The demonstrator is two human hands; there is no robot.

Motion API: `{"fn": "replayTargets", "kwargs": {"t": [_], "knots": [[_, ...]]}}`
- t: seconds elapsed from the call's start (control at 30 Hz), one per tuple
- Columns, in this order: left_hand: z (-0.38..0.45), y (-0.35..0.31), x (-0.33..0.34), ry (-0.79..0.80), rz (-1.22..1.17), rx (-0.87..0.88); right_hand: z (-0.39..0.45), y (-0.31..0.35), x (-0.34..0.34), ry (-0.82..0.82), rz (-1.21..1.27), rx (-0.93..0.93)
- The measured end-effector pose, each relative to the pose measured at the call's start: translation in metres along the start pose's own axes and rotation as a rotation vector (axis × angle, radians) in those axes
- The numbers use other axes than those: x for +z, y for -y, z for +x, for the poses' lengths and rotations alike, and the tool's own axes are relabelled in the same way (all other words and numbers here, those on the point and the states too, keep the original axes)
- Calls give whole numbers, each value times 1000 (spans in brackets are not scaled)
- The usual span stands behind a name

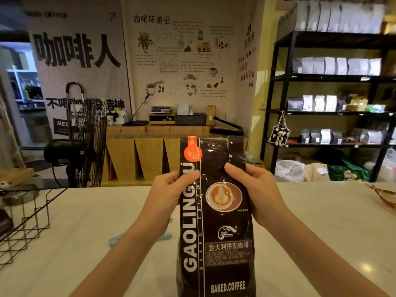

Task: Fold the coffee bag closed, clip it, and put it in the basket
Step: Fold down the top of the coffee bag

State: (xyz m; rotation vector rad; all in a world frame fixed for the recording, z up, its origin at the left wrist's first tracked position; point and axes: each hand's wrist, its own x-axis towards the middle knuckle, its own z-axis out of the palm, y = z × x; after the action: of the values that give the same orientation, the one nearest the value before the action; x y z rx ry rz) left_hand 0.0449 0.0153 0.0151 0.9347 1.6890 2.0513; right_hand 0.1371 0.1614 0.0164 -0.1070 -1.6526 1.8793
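1. While upright above the pale tabletop (85,221), coffee bag (216,211) pinched mid-height by left hand (169,194) and right hand (257,189), each grip closed on it.
2. Wire basket (23,221) at left; stocked shelves (334,78) behind.

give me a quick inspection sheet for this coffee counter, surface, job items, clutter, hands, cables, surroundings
Surface: pale counter, mostly bare.
Job's things: dark coffee bag upright, top unfolded; light blue clip lying on the counter, partly hidden by the left forearm; wire basket at the left edge.
Clutter: brown item at the right edge, cut off.
Hands: left hand and right hand grip the bag's sides.
Cables: nothing seen.
Surroundings: black fan, shelf of bags, wall posters.
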Motion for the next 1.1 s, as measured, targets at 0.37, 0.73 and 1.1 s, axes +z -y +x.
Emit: {"fn": "replayTargets", "kwargs": {"t": [0.37,0.73,1.1], "knots": [[15,-4,3,14,-23,170,3,1,4,39,-162,-277],[22,-20,-14,262,372,53,16,26,-21,331,-398,-95],[17,-24,-15,270,451,-36,12,33,-20,312,-553,6]]}}
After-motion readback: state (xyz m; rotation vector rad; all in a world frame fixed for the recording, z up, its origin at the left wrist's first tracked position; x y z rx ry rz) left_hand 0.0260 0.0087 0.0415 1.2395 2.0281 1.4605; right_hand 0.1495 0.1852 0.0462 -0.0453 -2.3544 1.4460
